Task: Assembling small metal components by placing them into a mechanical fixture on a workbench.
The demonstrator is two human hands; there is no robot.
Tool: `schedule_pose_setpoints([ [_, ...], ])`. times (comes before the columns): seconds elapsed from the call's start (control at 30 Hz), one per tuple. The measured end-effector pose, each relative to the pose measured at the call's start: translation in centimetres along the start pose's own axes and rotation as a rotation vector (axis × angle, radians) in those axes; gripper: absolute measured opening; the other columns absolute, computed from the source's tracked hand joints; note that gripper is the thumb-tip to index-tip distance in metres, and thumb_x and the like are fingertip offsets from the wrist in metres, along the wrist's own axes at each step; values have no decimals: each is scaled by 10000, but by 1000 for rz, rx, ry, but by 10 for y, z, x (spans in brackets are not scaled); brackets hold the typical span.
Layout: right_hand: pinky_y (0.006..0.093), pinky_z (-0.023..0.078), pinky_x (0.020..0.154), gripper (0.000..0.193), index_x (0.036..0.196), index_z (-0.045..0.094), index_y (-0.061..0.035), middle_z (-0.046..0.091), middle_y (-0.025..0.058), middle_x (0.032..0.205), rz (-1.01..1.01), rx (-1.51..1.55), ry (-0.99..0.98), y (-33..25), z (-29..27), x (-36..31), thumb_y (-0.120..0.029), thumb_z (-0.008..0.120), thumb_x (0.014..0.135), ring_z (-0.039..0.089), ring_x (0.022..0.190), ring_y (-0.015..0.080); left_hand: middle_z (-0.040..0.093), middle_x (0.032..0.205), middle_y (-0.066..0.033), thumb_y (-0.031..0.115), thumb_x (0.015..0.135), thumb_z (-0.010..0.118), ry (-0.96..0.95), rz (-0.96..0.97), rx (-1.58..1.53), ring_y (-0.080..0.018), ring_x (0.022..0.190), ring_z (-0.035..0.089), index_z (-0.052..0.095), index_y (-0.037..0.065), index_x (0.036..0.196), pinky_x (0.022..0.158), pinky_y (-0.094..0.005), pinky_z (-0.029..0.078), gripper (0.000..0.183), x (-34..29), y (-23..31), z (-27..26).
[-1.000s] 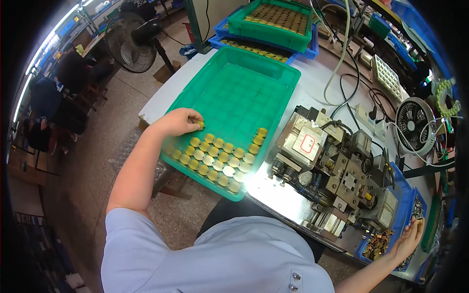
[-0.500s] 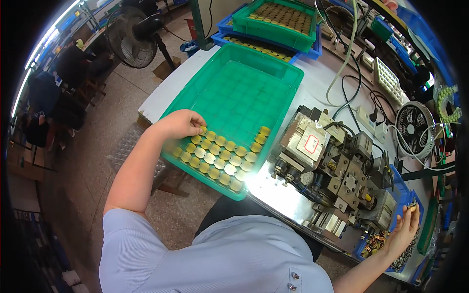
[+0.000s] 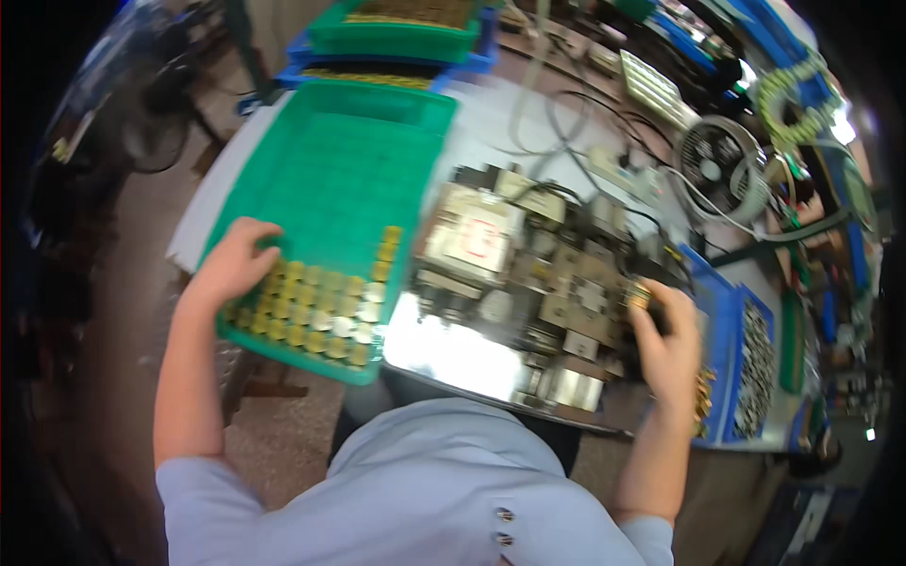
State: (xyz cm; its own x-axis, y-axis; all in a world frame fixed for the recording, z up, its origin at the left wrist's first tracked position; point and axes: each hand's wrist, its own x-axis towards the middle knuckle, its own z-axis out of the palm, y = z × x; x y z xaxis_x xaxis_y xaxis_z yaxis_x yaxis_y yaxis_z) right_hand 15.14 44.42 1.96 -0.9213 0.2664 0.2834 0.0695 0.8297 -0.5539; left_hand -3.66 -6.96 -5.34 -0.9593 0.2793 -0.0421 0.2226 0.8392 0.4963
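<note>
Rested left hand (image 3: 231, 269) with loose fingers on brass discs (image 3: 316, 311) at green tray (image 3: 330, 170) seven o'clock; pinched, probably, small brass part (image 3: 639, 294) in right hand (image 3: 668, 344) at machine (image 3: 528, 283).

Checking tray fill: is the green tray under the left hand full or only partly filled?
Partly filled. The green tray holds brass rounds only in its near rows by the left hand; the rest is bare.

We have one view only, from a fisheye camera worn on the head, looking steeply down over our own shirt (image 3: 415, 509) and forearms at the bench. It sits close: the green tray (image 3: 349, 179) lies left, the machine (image 3: 528, 283) centre, blue bins (image 3: 727, 349) right. Edges bend and blur toward the dark rim.
</note>
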Motion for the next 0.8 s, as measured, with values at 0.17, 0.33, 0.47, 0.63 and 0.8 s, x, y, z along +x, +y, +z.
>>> schedule_pose_setpoints([
  [0.17, 371, 444, 960, 327, 1152, 706, -76, 694, 76, 1101, -121, -2, -23, 13, 12, 7, -83, 735, 827, 569, 1042, 258, 578, 1147, -83, 32, 963, 588, 202, -12, -641, -143, 924, 548, 630, 35, 1248, 864, -259, 477, 288, -2, 77, 21],
  [0.33, 360, 425, 993, 332, 1176, 694, -64, 681, 74, 1154, -128, -81, -114, 10, 9, 11, -43, 708, 845, 549, 1096, 248, 554, 1169, -70, 9, 972, 579, 315, 105, -975, -106, 947, 515, 628, 26, 1246, 834, -230, 455, 280, -17, 136, 49],
  [0.47, 365, 416, 1003, 335, 1169, 698, -68, 684, 70, 1156, -156, -106, -148, 7, 7, 16, -43, 714, 835, 545, 1102, 246, 531, 1181, -70, -5, 962, 583, 344, 131, -957, -103, 951, 502, 633, 17, 1233, 784, -219, 444, 276, -14, 139, 65],
  [0.63, 366, 409, 1006, 338, 1157, 704, -77, 689, 61, 1147, -190, -150, -193, 2, 5, 21, -44, 721, 821, 546, 1101, 244, 508, 1197, -63, -16, 952, 589, 327, 131, -907, -88, 923, 488, 641, 20, 1216, 717, -207, 423, 272, -19, 135, 69],
  [0.8, 369, 401, 1006, 336, 1142, 708, -86, 696, 49, 1129, -235, -203, -209, -6, 9, 21, -46, 726, 809, 550, 1097, 246, 510, 1191, -56, -24, 939, 594, 315, 141, -860, -79, 883, 482, 650, 29, 1197, 661, -201, 395, 270, -21, 136, 70],
])
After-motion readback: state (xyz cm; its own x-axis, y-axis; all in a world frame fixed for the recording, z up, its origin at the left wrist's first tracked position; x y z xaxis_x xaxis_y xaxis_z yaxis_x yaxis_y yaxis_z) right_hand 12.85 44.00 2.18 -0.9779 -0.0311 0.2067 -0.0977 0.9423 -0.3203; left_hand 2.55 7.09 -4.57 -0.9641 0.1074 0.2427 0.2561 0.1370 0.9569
